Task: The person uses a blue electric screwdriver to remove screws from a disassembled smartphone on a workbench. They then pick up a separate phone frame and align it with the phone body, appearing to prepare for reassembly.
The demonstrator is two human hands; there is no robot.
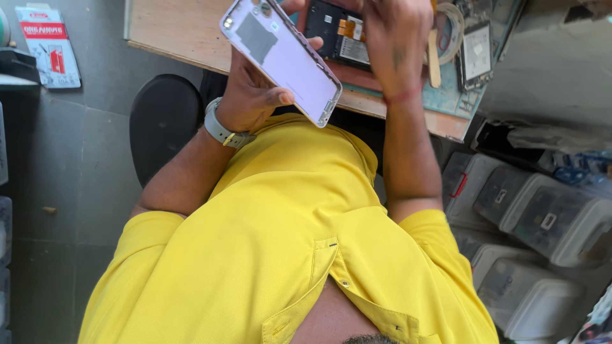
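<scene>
Several lidded translucent bins (542,216) are stacked at four o'clock, contents blurred. One red-and-white flat packet (48,46) lies at ten o'clock. A pale phone back cover (280,54) is gripped by the left hand (255,89) at twelve o'clock; an opened phone (336,35) is covered by the right hand (392,41), grip indiscernible.

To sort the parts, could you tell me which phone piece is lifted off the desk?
The lilac back cover in the left hand; the others lie flat.

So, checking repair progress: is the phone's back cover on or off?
Off: left hand holds the cover apart from the phone, whose insides show.
</scene>
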